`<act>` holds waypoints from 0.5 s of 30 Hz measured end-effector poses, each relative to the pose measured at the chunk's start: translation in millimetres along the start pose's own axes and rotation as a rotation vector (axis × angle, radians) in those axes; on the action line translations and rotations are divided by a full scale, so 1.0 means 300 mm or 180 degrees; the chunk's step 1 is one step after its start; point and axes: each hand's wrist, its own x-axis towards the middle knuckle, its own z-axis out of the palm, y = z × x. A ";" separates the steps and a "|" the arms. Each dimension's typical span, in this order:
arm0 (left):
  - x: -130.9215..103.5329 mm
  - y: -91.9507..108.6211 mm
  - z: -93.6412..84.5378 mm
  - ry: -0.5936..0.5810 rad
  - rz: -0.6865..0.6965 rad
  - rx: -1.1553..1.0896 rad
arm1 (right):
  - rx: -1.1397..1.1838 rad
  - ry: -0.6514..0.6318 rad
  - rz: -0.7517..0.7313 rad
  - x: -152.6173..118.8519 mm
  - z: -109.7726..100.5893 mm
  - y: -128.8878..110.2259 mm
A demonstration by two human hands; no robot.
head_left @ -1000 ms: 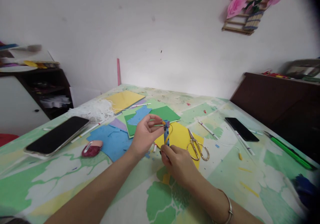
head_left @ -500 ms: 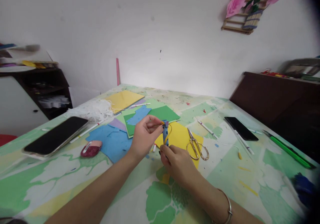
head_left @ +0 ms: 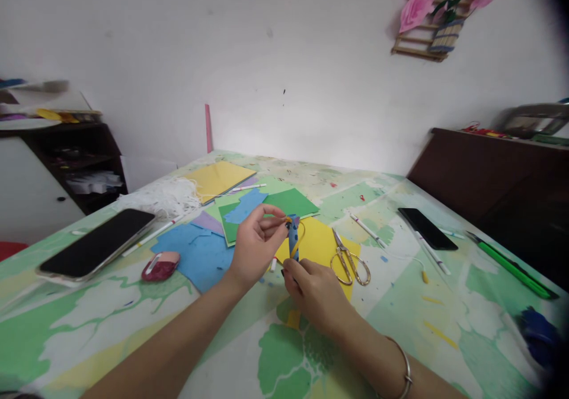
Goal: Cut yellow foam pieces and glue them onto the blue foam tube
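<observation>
Between my hands stands a small blue paper figure with dark spots and a thin yellow strip curving along it. My right hand is closed around its lower end. At its top, the thumb and fingers of my left hand pinch a tiny yellowish piece against the figure; its exact shape is hidden. Beneath and behind lies a yellow sheet, with gold-handled scissors resting on its right part. Blue foam-like sheets lie left of my left hand, green sheets beyond it.
A phone and a small maroon-and-pink object lie at left, near shredded white strips. Rightward are a black phone, several white markers, including one marker, and a green utility knife. Small scraps dot the patterned tablecloth.
The view has shifted very slightly. My left fingertips have moved a little at the figure's top; my right hand keeps its hold on the lower end.
</observation>
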 end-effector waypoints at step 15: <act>-0.001 -0.040 0.005 -0.0682 -0.1334 -0.0357 | 0.2177 -0.0206 0.0404 0.012 -0.039 -0.023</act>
